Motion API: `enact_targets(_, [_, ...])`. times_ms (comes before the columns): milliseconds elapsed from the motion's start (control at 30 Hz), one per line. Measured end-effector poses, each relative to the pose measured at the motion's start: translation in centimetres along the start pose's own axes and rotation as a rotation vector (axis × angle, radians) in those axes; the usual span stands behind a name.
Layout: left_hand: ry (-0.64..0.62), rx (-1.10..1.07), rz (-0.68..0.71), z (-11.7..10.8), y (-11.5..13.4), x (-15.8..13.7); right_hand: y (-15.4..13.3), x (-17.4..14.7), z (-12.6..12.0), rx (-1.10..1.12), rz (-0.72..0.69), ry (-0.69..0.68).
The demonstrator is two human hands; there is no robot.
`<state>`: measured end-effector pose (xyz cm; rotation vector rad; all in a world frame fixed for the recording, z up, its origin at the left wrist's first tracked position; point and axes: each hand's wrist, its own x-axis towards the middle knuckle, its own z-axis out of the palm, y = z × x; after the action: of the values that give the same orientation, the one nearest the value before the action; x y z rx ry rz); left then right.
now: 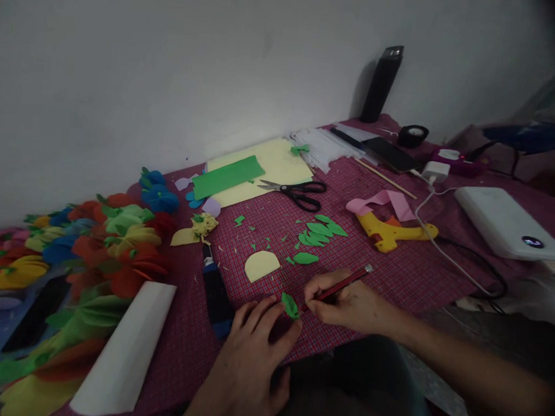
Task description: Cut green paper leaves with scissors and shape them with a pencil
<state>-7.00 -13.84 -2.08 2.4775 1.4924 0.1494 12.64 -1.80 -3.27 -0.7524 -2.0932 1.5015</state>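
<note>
My right hand [347, 301] is closed around a red pencil [341, 285], its lower end beside a small green leaf cutout [290, 305]. With its fingers bent over the tabletop, my left hand [255, 352] holds that leaf at the fingertips. More green leaf cutouts [318, 231] lie in a loose pile beyond the right hand, and a single leaf [305, 258] rests closer. A cream rounded piece [261, 266] is on the cloth past my left fingers. Black-handled scissors [298, 190] lie partly spread near a green strip [229, 177] on cream sheets [280, 164].
Colourful flower-like pieces [127, 242] crowd the left, beside a white curved sheet [127, 349]. A dark blue and black object [217, 295] lies by my left hand. At right are a yellow glue gun [390, 233], white power bank [507, 221], cables and a black bottle [382, 85].
</note>
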Motion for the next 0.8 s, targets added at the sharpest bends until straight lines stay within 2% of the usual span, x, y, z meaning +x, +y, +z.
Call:
enact_targets(267, [0.002,-0.005,0.001,-0.06,-0.07,0.17,-0.05,0.11,0.01,-0.062,-0.040,-0.042])
enact_targets(467, [0.015,-0.003,0.007,-0.14,0.04,0.22,0.52,0.05,0.11,-0.147,-0.096,-0.024])
enact_targets(533, [0.028,-0.013,0.009,-0.17,0.13,0.20,0.50,0.01,0.11,-0.093,-0.089,-0.019])
enact_targets(633, [0.049,-0.036,0.004,-0.15,0.20,0.12,0.35,-0.10,-0.03,0.089,0.006,0.014])
enact_targets(800, [0.064,-0.045,0.015,-0.08,0.04,0.01,0.41,-0.33,-0.58,0.341,0.083,0.174])
